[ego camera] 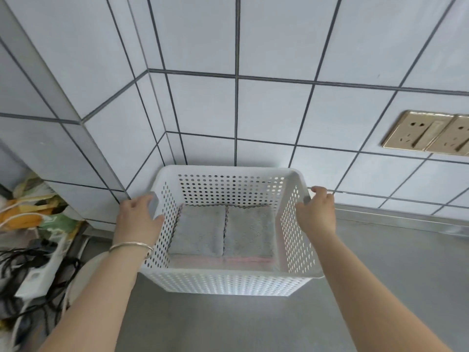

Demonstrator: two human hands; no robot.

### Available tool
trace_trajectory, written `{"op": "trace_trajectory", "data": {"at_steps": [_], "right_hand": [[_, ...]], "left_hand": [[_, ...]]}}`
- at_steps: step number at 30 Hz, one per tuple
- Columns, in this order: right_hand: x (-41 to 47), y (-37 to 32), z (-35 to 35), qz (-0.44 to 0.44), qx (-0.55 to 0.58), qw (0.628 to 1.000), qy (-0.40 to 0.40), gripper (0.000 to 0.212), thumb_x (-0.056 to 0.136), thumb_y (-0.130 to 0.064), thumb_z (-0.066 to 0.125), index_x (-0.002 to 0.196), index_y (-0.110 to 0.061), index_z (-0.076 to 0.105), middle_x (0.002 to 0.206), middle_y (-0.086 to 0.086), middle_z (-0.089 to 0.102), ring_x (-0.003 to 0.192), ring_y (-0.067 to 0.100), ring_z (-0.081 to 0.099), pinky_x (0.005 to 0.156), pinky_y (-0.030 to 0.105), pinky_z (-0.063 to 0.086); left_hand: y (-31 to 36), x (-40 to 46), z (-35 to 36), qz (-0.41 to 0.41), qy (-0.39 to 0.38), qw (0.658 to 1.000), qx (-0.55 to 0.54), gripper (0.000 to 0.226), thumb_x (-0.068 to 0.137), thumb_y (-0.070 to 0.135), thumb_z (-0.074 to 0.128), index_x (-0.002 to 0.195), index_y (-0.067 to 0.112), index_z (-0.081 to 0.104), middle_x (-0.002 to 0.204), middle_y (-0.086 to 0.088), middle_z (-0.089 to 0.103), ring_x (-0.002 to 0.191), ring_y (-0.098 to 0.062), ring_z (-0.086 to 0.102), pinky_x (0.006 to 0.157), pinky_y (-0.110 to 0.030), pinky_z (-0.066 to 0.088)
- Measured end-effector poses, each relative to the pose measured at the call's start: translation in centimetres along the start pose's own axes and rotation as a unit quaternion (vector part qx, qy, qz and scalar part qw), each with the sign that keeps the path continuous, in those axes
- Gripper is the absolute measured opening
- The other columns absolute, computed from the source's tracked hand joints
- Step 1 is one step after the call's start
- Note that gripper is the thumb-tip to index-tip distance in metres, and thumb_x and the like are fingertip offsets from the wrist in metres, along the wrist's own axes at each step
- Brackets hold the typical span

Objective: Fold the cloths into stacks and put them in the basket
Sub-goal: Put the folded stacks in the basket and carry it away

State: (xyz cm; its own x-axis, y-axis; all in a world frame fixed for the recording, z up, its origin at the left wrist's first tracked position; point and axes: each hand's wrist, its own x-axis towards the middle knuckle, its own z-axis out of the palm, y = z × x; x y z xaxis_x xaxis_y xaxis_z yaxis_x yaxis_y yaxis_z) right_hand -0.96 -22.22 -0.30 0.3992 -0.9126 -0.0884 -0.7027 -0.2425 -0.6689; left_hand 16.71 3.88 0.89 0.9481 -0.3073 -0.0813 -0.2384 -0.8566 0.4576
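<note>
Basket [229, 278], white perforated plastic, sits on the grey counter [380, 288] against the tiled wall [266, 110], near the wall's corner. All positions below are given relative to the basket.

Inside the basket, on its floor: two folded stacks side by side, touching along a centre seam. Left stack of cloths [199, 229] shows a grey top layer with a zigzag edge; right stack of cloths [250, 229] likewise grey on top. Pink layers are visible beneath both stacks at the near edge. Stacks lie flat and fill most of the floor.

Left hand [138, 217] is at the basket's left rim: fingers curled over the rim by the handle cutout, thumb on the outer side wall, so it grips the rim. A silver bangle [132, 246] circles that wrist.

Right hand [317, 212] is at the basket's right rim: fingers curled over the top by the handle cutout, gripping the rim. Both forearms run from the near edge of view up to the basket's sides.

Whether the basket base rests fully on the counter or is lifted: cannot tell.

Right of the basket, higher on the wall: gold-coloured sockets [429, 133]. Left of the basket, beyond the counter edge: bags [38, 212], a white power strip [40, 270] and black cables [22, 260], jumbled together.
</note>
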Motion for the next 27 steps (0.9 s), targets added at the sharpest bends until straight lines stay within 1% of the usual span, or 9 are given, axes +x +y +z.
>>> {"op": "trace_trajectory", "data": {"at_steps": [4,7,11,13,16,18,20,23,27], "right_hand": [[0.5,0.2,-0.3,0.048,0.0,0.998,-0.043,0.034,0.091,-0.012,0.038,0.122,-0.002,0.047,0.117,0.016,0.054,0.1,0.032,0.052,0.081,0.035,0.042],[0.8,0.0,-0.4,0.047,-0.02,0.995,-0.087,0.033,0.093,-0.015,0.031,0.112,0.002,0.052,0.096,0.014,0.052,0.084,0.029,0.052,0.078,0.038,0.047],[-0.1,0.1,-0.7,0.051,-0.001,0.993,-0.104,0.027,0.093,-0.013,0.03,0.107,-0.003,0.051,0.096,0.013,0.052,0.08,0.029,0.051,0.069,0.034,0.044],[-0.9,0.7,-1.4,0.056,0.019,0.993,-0.099,0.03,0.093,-0.016,0.029,0.111,-0.006,0.051,0.094,0.01,0.051,0.079,0.027,0.051,0.068,0.032,0.043],[-2.5,1.6,-3.6,0.048,0.028,0.994,-0.095,0.022,0.093,-0.017,0.028,0.103,-0.017,0.048,0.094,0.009,0.05,0.078,0.025,0.049,0.069,0.031,0.041],[-3.5,2.2,-5.3,0.04,0.04,0.995,-0.085,0.017,0.093,-0.017,0.029,0.099,-0.02,0.045,0.092,0.008,0.051,0.069,0.023,0.048,0.066,0.029,0.04],[-4.5,2.8,-6.8,0.038,0.052,0.995,-0.074,0.017,0.092,-0.015,0.03,0.097,-0.018,0.047,0.088,0.008,0.051,0.057,0.02,0.043,0.055,0.026,0.037],[-6.8,4.4,-8.4,0.059,0.031,0.995,-0.068,0.014,0.091,-0.015,0.03,0.089,-0.015,0.044,0.086,0.006,0.048,0.062,0.021,0.044,0.053,0.024,0.032],[-10.6,6.3,-9.6,0.09,0.03,0.995,-0.032,0.028,0.089,-0.009,0.03,0.064,-0.017,0.037,0.07,0.004,0.043,0.06,0.022,0.04,0.048,0.023,0.028]], "left_hand": [[-1.1,0.9,0.8,-0.023,0.03,0.998,-0.044,0.035,0.085,0.015,0.057,0.118,0.007,0.051,0.115,-0.021,0.057,0.1,-0.038,0.056,0.085,-0.043,0.048],[-0.9,1.5,0.2,-0.061,-0.023,0.993,-0.095,0.016,0.09,0.019,0.049,0.102,0.012,0.056,0.096,-0.013,0.067,0.087,-0.032,0.06,0.073,-0.033,0.045],[-0.8,1.6,-0.4,-0.083,-0.049,0.983,-0.154,0.014,0.094,0.017,0.044,0.086,0.012,0.054,0.098,-0.018,0.069,0.097,-0.038,0.063,0.087,-0.043,0.049],[-0.7,0.8,-1.0,-0.073,-0.04,0.987,-0.141,0.018,0.095,0.016,0.041,0.081,0.011,0.051,0.097,-0.017,0.069,0.097,-0.039,0.061,0.086,-0.041,0.048],[-0.2,-1.3,-1.8,-0.051,-0.03,0.99,-0.132,0.022,0.094,0.014,0.042,0.072,0.012,0.047,0.097,-0.025,0.066,0.091,-0.042,0.06,0.085,-0.043,0.047],[0.3,-2.8,-2.2,-0.044,-0.035,0.991,-0.12,0.022,0.093,0.015,0.043,0.072,0.012,0.048,0.097,-0.029,0.064,0.079,-0.037,0.056,0.079,-0.041,0.046],[0.7,-4.3,-2.5,-0.023,-0.042,0.993,-0.105,0.017,0.094,0.02,0.043,0.083,0.009,0.051,0.094,-0.026,0.062,0.082,-0.035,0.056,0.072,-0.036,0.04],[1.2,-6.5,-2.3,0.007,-0.068,0.995,-0.072,0.013,0.095,0.025,0.043,0.098,0.014,0.05,0.087,-0.019,0.06,0.08,-0.033,0.055,0.068,-0.033,0.038],[1.1,-7.4,-2.5,0.052,-0.103,0.989,-0.087,0.021,0.095,0.024,0.043,0.096,0.007,0.054,0.075,-0.015,0.056,0.066,-0.028,0.05,0.056,-0.031,0.032]]}}
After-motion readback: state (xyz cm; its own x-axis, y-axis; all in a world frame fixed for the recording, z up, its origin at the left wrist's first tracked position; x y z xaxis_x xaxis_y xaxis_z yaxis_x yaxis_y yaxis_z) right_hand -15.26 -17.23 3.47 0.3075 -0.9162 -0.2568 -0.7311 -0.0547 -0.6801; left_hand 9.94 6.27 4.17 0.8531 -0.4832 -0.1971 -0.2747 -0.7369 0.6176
